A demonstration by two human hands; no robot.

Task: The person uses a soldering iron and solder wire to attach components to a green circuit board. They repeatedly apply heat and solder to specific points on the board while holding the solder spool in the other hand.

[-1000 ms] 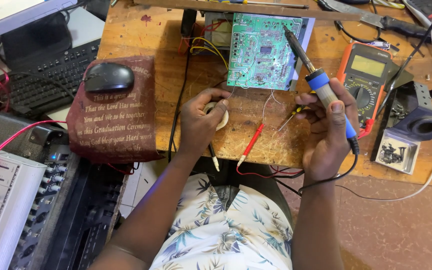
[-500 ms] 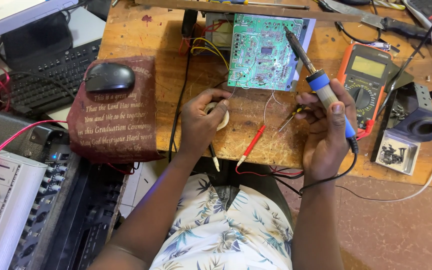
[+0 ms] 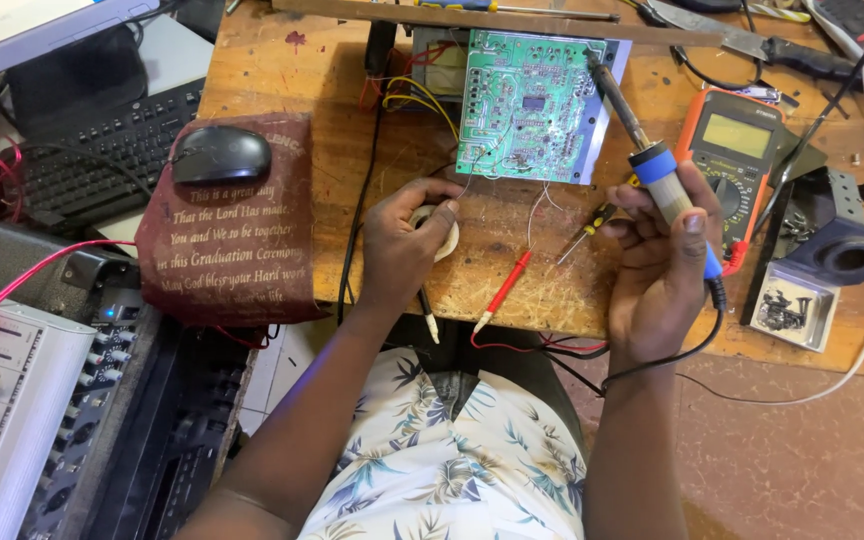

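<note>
Solder spool (image 3: 444, 236) — mostly hidden under left hand (image 3: 402, 245)

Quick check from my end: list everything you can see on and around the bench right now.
green printed circuit board: 1, bench top centre
blue-handled soldering iron: 1, in right hand, tip over board
small pale solder roll: 1, under left hand
orange-cased multimeter: 1, right of board
red test probe: 1, bench front edge
black computer mouse: 1, on maroon cloth
maroon cloth: 1, bench left
black keyboard: 1, far left
left hand: on roll
right hand: grip closed around iron
</note>
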